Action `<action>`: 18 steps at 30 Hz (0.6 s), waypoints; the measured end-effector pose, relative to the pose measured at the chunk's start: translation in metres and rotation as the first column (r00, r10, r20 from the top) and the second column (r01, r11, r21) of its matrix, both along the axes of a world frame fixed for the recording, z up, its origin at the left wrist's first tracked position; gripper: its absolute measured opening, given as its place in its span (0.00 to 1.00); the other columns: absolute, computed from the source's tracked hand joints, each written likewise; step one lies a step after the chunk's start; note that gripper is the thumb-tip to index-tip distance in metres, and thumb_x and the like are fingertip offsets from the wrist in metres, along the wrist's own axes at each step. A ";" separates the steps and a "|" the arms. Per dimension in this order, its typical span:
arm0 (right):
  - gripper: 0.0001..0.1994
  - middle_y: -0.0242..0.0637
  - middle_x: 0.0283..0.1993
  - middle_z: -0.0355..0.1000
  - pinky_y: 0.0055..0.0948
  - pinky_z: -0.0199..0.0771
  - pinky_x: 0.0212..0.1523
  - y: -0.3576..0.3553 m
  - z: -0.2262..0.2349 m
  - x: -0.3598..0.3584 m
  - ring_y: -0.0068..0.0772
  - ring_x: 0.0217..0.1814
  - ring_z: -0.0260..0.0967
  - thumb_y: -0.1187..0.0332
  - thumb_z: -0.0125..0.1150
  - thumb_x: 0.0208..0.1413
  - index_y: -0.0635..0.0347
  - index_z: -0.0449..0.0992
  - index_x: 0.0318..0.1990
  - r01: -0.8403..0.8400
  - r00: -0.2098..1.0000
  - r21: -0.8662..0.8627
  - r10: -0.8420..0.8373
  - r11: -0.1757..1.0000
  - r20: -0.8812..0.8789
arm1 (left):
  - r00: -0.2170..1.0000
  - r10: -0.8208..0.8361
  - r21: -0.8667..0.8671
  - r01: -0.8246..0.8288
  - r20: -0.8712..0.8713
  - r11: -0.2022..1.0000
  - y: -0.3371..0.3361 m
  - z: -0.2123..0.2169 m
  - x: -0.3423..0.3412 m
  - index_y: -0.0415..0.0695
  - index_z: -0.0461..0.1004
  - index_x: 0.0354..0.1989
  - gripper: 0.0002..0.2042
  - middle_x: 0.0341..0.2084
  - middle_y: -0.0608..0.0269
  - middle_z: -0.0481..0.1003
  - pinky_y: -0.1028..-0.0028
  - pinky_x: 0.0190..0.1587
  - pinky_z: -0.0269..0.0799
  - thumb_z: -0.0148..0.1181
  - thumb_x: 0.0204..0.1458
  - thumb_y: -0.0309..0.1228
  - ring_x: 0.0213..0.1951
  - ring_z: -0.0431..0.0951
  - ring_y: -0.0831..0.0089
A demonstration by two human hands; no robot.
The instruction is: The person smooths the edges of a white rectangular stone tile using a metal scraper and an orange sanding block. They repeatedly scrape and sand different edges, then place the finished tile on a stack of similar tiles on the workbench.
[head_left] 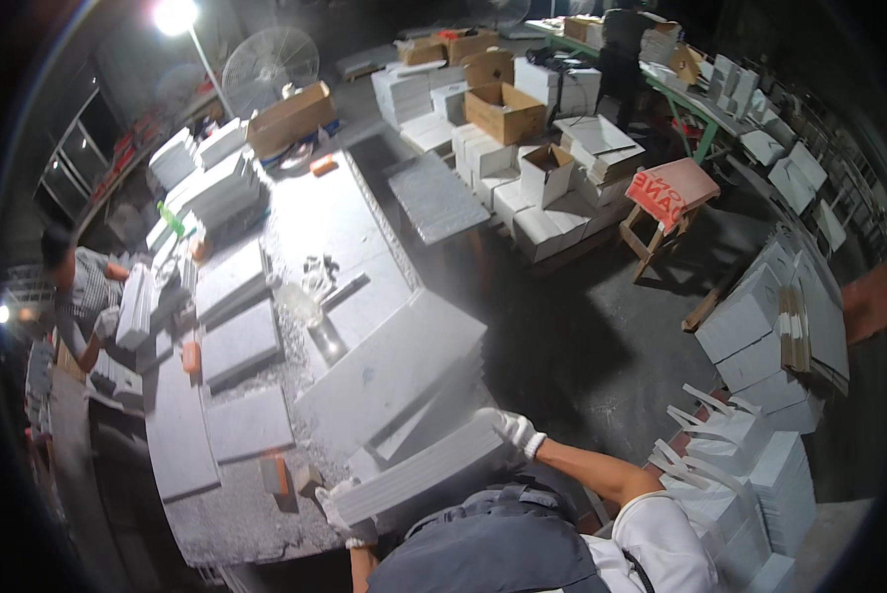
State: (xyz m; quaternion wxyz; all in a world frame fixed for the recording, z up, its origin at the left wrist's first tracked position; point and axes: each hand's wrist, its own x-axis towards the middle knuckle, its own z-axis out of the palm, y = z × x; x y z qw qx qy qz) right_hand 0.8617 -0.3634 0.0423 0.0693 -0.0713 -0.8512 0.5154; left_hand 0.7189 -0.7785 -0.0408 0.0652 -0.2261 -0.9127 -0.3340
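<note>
I hold a long grey-white slab [419, 474] by its two ends, close to my chest at the near edge of the dusty workbench [216, 514]. My left hand [337, 509], in a white glove, grips the slab's left end. My right hand [511, 429], also gloved, grips its right end. The slab is tilted, with the right end higher. Just beyond it a larger grey slab [394, 371] leans over the bench's edge.
Several flat grey slabs [236, 341] and small orange blocks [275, 474] lie on the bench. A person [83, 296] works at its far left. White boxes [760, 395] and cardboard cartons [503, 111] stand on the dark floor to the right, beside a wooden stool [666, 203]. A fan [270, 59] is at the back.
</note>
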 end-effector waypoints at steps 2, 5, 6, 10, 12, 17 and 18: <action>0.23 0.43 0.53 0.73 0.36 0.69 0.59 0.002 -0.008 0.001 0.44 0.59 0.70 0.61 0.67 0.52 0.54 0.72 0.56 -0.067 0.998 0.024 0.067 0.997 0.000 | 1.000 0.008 -0.022 -0.009 -0.012 1.000 -0.002 -0.002 -0.002 0.37 0.75 0.49 0.21 0.43 0.55 0.79 0.51 0.61 0.67 0.44 0.68 0.44 0.47 0.78 0.60; 0.45 0.46 0.56 0.72 0.36 0.74 0.57 0.004 -0.013 -0.005 0.48 0.58 0.72 0.57 0.80 0.29 0.57 0.68 0.61 -0.084 0.996 0.187 0.081 0.979 0.024 | 0.922 0.054 0.279 -0.171 0.384 0.945 0.004 0.015 -0.001 0.36 0.74 0.50 0.23 0.45 0.53 0.78 0.51 0.62 0.67 0.43 0.68 0.45 0.49 0.77 0.58; 0.42 0.45 0.55 0.73 0.36 0.74 0.56 0.005 -0.013 -0.004 0.47 0.58 0.72 0.57 0.80 0.31 0.57 0.70 0.59 -0.114 0.992 0.023 0.113 0.993 0.053 | 0.846 0.033 0.374 -0.269 0.532 0.887 0.009 0.024 0.000 0.36 0.74 0.51 0.23 0.46 0.52 0.78 0.51 0.62 0.67 0.43 0.68 0.46 0.49 0.77 0.57; 0.35 0.45 0.53 0.73 0.36 0.72 0.57 0.010 -0.004 -0.003 0.47 0.58 0.71 0.56 0.79 0.38 0.56 0.72 0.56 -0.093 0.992 -0.084 0.099 0.992 0.072 | 0.574 -0.116 0.481 -0.542 0.811 0.689 0.040 0.067 0.005 0.35 0.73 0.52 0.25 0.48 0.50 0.77 0.51 0.62 0.66 0.42 0.67 0.48 0.51 0.76 0.54; 0.35 0.47 0.55 0.72 0.36 0.68 0.60 0.017 0.003 0.005 0.46 0.62 0.68 0.51 0.77 0.44 0.56 0.71 0.57 -0.144 0.984 -0.007 0.144 0.990 0.101 | 0.494 -0.178 0.484 -0.608 0.851 0.629 0.061 0.086 0.009 0.34 0.72 0.53 0.27 0.49 0.49 0.76 0.51 0.62 0.66 0.41 0.67 0.49 0.52 0.76 0.53; 0.34 0.50 0.54 0.73 0.41 0.73 0.56 0.060 0.016 0.039 0.50 0.61 0.71 0.54 0.76 0.41 0.58 0.70 0.56 -0.117 0.965 0.012 0.110 0.993 0.239 | 0.387 -0.310 0.496 -0.696 0.868 0.520 0.121 0.119 0.024 0.33 0.71 0.55 0.30 0.52 0.46 0.75 0.51 0.63 0.66 0.40 0.66 0.51 0.54 0.75 0.50; 0.36 0.50 0.55 0.73 0.42 0.73 0.57 0.073 0.017 0.049 0.51 0.61 0.71 0.55 0.76 0.41 0.57 0.69 0.58 -0.102 0.969 0.040 0.091 0.994 0.230 | 0.372 -0.333 0.496 -0.710 0.867 0.500 0.134 0.122 0.031 0.33 0.71 0.56 0.30 0.53 0.45 0.74 0.51 0.63 0.66 0.40 0.66 0.52 0.54 0.74 0.49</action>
